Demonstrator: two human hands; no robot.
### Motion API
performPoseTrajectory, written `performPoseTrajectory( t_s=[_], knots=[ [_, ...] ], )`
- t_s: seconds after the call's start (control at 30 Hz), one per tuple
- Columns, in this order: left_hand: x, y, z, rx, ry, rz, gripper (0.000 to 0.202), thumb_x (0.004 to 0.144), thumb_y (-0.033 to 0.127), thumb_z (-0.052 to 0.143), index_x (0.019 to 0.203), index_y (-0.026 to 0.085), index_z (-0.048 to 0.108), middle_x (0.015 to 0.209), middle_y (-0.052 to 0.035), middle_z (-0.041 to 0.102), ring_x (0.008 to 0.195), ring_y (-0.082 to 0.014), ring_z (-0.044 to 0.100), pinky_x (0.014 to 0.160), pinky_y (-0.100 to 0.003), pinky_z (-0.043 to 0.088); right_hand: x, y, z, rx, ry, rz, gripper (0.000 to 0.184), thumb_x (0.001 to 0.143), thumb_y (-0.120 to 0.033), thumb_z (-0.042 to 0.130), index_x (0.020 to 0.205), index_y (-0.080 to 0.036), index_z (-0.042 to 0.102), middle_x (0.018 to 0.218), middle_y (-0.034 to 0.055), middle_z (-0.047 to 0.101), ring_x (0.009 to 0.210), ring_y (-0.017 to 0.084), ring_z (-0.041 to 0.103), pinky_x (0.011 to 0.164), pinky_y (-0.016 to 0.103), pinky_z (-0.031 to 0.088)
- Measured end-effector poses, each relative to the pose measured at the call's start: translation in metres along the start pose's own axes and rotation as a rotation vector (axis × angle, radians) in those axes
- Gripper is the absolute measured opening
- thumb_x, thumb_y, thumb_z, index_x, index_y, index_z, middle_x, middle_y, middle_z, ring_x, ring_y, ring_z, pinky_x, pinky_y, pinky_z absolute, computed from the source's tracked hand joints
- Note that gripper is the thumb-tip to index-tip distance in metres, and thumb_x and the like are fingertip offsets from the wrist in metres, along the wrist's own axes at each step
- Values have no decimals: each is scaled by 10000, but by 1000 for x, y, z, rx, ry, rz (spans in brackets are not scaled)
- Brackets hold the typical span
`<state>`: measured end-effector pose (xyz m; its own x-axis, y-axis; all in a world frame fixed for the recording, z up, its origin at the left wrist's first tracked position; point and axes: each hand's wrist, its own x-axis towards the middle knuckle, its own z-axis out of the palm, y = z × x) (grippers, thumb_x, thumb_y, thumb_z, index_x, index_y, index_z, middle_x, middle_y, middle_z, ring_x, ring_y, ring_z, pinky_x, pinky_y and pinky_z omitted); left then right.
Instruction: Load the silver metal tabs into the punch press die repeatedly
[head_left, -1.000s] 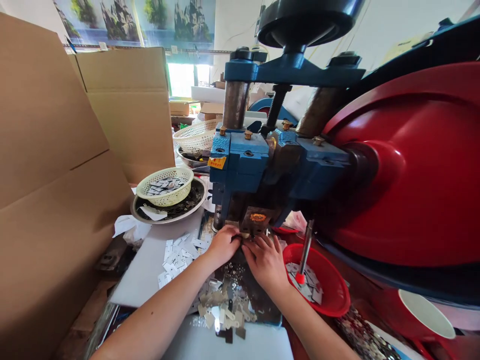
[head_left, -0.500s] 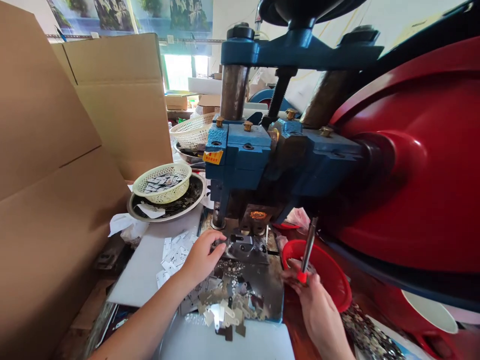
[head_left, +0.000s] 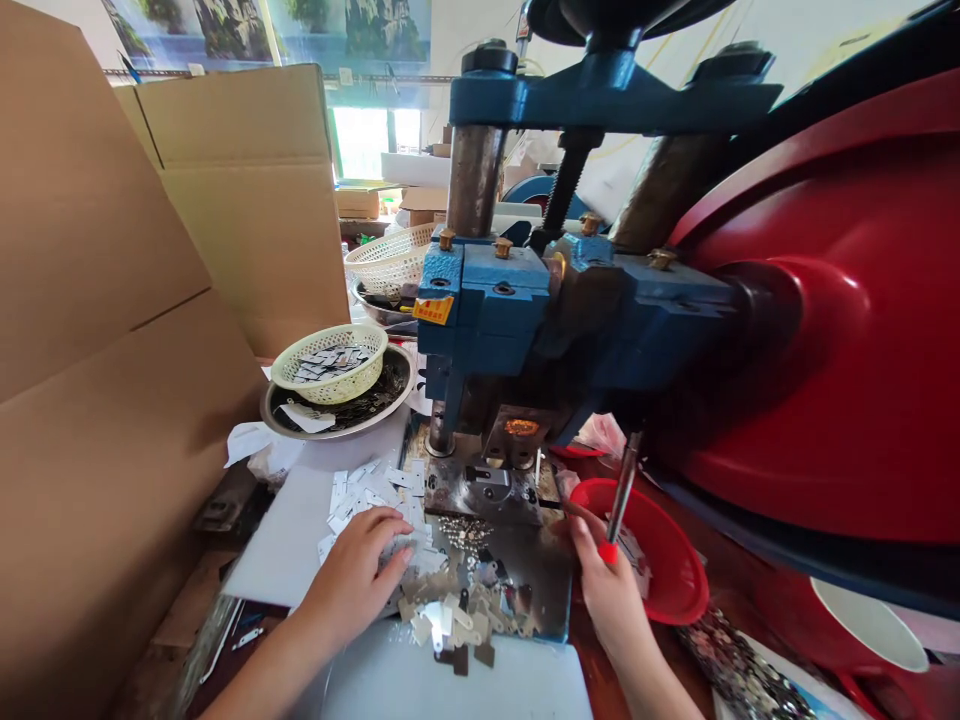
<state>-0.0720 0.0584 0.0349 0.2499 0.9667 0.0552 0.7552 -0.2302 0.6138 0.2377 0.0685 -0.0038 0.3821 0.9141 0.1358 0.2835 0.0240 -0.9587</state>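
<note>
My left hand (head_left: 358, 572) hovers over or rests on a spread of small flat metal plates (head_left: 352, 498), fingers slightly bent and the thumb apart from them. No plate shows clearly between its fingertips. My right hand (head_left: 616, 602) is beside the red-tipped metal lever (head_left: 624, 490) of the blue press (head_left: 491, 330). The red tip overlaps this hand, and its fingers are partly hidden. Ahead of both hands, under the ram, sits the metal die (head_left: 489, 494). Loose cut metal pieces (head_left: 461, 620) and tiny round bits (head_left: 463, 534) lie in front of it.
A red bowl (head_left: 686, 575) with pieces inside stands right of the press. At left, a pale basket (head_left: 330, 385) of plates sits on a metal basin (head_left: 401, 390). A tall cardboard box (head_left: 97, 450) walls the left side; a big red flywheel (head_left: 847, 380) fills the right.
My left hand has moved back and left, from the die to the plates. My right hand has shifted slightly, its thumb now raised near the lever tip. The view has shifted a little.
</note>
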Motion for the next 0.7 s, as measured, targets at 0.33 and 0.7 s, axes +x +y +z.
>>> performPoseTrajectory(
  t_s=[0.33, 0.7],
  knots=[
    [10, 8, 15, 185, -75, -76, 224, 764, 291, 620, 983, 241, 626, 1064, -50, 558, 1018, -239, 499, 894, -367, 377, 54, -34, 59, -295, -162, -82, 311, 714, -506, 548, 746, -212, 645, 730, 41, 668, 728, 216, 610, 686, 323, 446],
    [12, 1, 22, 166, -13, -79, 114, 767, 276, 607, 848, 205, 646, 1072, -64, 571, 1014, -245, 506, 900, -380, 370, -12, -6, -20, -578, 55, -273, 336, 822, -478, 477, 860, -194, 652, 861, 109, 653, 830, 262, 568, 755, 399, 431]
  ],
)
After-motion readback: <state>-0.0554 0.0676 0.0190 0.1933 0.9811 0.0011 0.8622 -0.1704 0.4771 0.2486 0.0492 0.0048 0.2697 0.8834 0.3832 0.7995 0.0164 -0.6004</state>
